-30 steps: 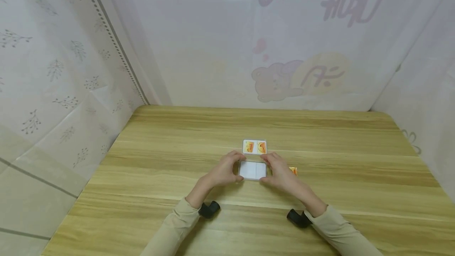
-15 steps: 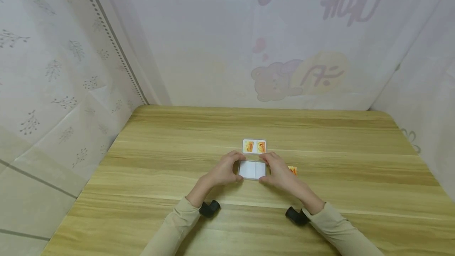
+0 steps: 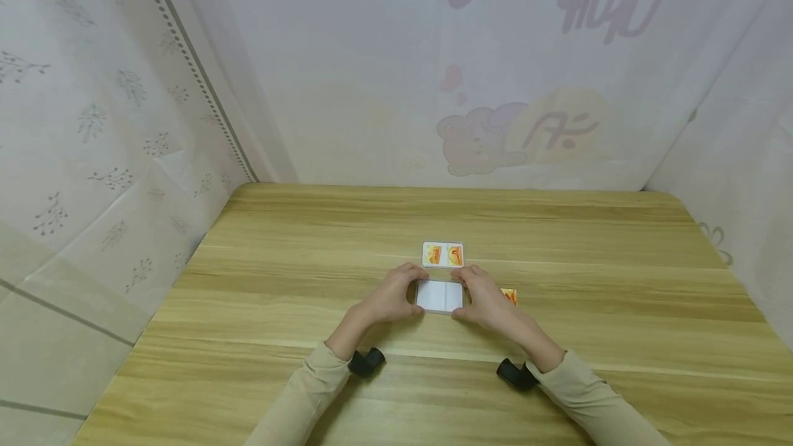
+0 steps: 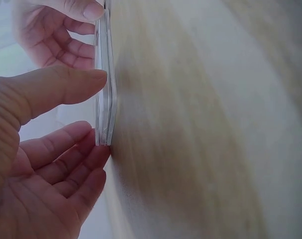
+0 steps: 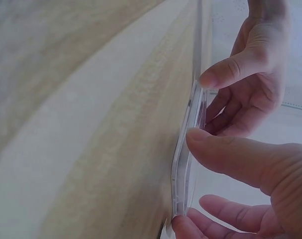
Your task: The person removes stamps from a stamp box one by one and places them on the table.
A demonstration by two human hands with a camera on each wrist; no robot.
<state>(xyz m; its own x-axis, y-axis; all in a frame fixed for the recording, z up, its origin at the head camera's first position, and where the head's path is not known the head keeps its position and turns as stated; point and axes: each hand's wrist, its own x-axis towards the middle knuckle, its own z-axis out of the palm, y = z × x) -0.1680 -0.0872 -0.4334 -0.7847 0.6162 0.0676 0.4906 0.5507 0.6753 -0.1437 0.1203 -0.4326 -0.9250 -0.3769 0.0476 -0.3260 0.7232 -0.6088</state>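
Observation:
A flat clear plastic frame (image 3: 431,296) with a white face and a thin line across it lies between the two hands. My left hand (image 3: 390,294) holds its left end, thumb at the near edge and fingers at the far edge. At the right end, my right hand (image 3: 486,301) grips it the same way. From the side, the frame (image 4: 106,112) shows stacked clear layers, close over the wooden surface in the left wrist view. The right wrist view shows the right thumb (image 5: 225,154) against the frame's edge.
Just beyond the hands lies a similar clear frame (image 3: 442,255) with two orange-yellow pictures. A small orange printed piece (image 3: 510,296) peeks out beside the right hand, partly hidden. The wooden table (image 3: 310,239) meets patterned cloth (image 3: 347,88) at the back and sides.

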